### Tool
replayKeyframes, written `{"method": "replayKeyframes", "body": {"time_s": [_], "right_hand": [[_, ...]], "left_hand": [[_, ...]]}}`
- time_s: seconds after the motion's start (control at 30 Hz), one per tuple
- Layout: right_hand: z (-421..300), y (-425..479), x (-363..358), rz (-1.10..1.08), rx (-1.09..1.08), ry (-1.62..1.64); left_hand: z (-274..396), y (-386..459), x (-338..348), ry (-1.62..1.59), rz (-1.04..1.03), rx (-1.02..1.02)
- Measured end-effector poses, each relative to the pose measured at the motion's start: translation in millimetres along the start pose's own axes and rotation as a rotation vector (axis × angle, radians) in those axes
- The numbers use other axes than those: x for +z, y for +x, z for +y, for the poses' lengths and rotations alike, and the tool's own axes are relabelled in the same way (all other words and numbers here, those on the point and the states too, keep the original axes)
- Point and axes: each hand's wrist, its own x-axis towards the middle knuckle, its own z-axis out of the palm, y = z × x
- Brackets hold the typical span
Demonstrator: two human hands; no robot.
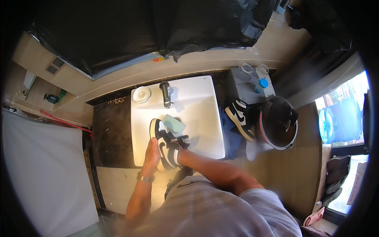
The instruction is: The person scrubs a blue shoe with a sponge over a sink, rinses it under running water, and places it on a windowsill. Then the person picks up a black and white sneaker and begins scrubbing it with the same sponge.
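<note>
A black-and-white high-top sneaker [168, 149] is held on its side over the near left part of a white sink [204, 118]. My left hand [152, 152] grips its pale sole from the left. My right hand [181, 149] reaches to the shoe's ankle opening, its fingers partly hidden by the upper. Beyond the shoe, a light green cloth or sponge [174, 123] lies in the basin by the drain, below a metal faucet [165, 94]. A matching sneaker [239, 118] lies right of the sink.
A small white bowl [141, 94] sits on the sink's back left corner. At right are a bucket [278, 123] with dark contents, a grey box [245, 89] bearing clear jars and a blue-capped bottle [261, 85], and an insole [250, 150]. A dark stone counter [111, 139] borders the sink.
</note>
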Motion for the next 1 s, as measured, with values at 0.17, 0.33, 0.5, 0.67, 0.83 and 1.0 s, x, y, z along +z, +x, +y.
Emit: {"method": "replayKeyframes", "body": {"time_s": [0.17,0.33,0.5,0.67,0.83,1.0], "right_hand": [[-16.3,2.4,-21.8,0.23,-0.099,0.505],[-23.5,33.6,-34.1,0.143,0.103,0.026],[-41.4,40.5,-45.9,0.004,0.197,0.08],[-40.6,52.6,-31.1,0.013,-0.082,0.078],[-39.6,53.3,-5.4,0.215,-0.108,0.225],[-76.2,58.7,-66.6,0.005,0.406,0.554]], "left_hand": [[-2.6,2.9,-31.5,-0.276,-0.048,-0.063],[-20.4,18.5,-36.8,-0.453,-0.049,-0.178],[-27.3,15.3,-49.4,-0.346,-0.013,-0.173],[-22.4,11.8,-68.0,-0.164,0.083,0.05],[-43.7,36.5,-88.6,-0.447,-0.094,0.051],[-69.3,35.0,-77.5,-0.416,-0.097,-0.146]]}}
